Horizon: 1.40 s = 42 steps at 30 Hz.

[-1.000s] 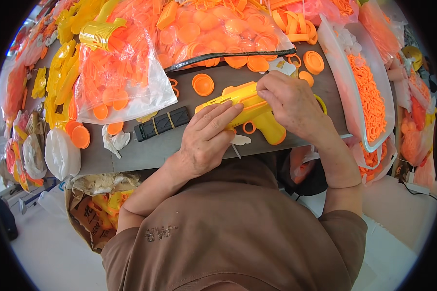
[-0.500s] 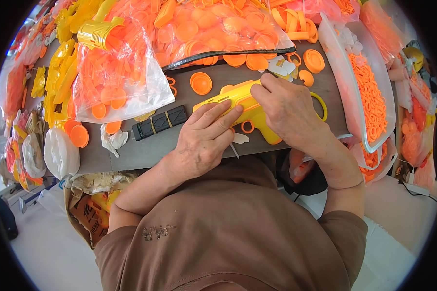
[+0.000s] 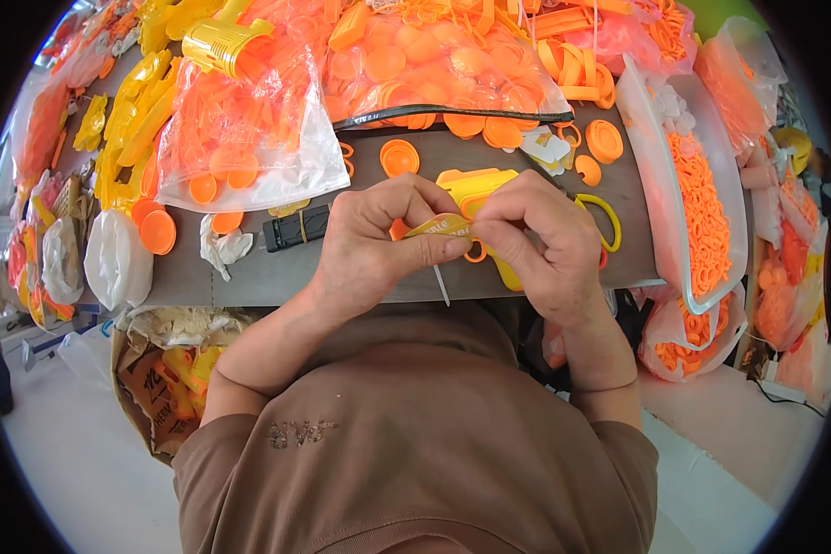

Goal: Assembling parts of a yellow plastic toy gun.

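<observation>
A yellow printed sticker was pinched by the left hand and, at its right end, by the right hand, presumably for steady control; behind them, a yellow toy gun was rested on the grey table, perhaps freeing both hands.

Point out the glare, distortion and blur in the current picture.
Head view: black corners surround a round fisheye image, and the white tub looks bent near the right rim; head view: pale glints streak the clear plastic bag; head view: the left hand, right hand and yellow label show no obvious motion blur, while the left rim looks hazy.
</observation>
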{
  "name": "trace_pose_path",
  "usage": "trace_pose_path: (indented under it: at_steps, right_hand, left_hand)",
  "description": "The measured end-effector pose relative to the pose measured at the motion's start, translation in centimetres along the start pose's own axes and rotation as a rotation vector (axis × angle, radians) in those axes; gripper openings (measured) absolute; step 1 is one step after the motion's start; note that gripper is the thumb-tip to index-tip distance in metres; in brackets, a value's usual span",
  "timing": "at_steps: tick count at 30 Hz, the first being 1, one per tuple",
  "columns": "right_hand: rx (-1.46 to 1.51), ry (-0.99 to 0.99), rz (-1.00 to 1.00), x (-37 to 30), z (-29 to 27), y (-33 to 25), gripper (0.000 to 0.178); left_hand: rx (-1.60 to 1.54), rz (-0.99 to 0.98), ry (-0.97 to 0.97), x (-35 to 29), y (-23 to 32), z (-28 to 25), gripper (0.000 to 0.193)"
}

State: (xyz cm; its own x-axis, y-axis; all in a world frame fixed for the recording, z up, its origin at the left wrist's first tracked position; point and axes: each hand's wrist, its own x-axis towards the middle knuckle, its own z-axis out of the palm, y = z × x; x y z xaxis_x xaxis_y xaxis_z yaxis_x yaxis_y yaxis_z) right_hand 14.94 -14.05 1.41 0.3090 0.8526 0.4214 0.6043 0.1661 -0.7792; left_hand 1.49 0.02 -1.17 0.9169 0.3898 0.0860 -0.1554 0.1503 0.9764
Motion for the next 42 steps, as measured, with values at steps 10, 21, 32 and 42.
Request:
trace_pose_path:
  at_steps: [10, 21, 32, 42]
  right_hand:
    - [0.305, 0.199, 0.209, -0.4, 0.1, -0.3, 0.013]
    - [-0.311, 0.062, -0.415, -1.4, -1.7, 1.3, 0.026]
    - [-0.222, 0.123, 0.047, -3.6, -6.1, 7.2, 0.037]
    - [-0.140, 0.041, 0.013, -2.3, -5.1, 7.6, 0.041]
  left_hand:
    - [-0.211, -0.214, 0.032, -0.1, 0.8, -0.2, 0.015]
    - [-0.164, -0.244, -0.042, 0.5, 0.4, 0.3, 0.013]
    - [1.004, 0.611, -0.214, 0.4, -1.5, -0.3, 0.017]
    - [1.025, 0.627, -0.334, 0.6, -3.0, -1.5, 0.019]
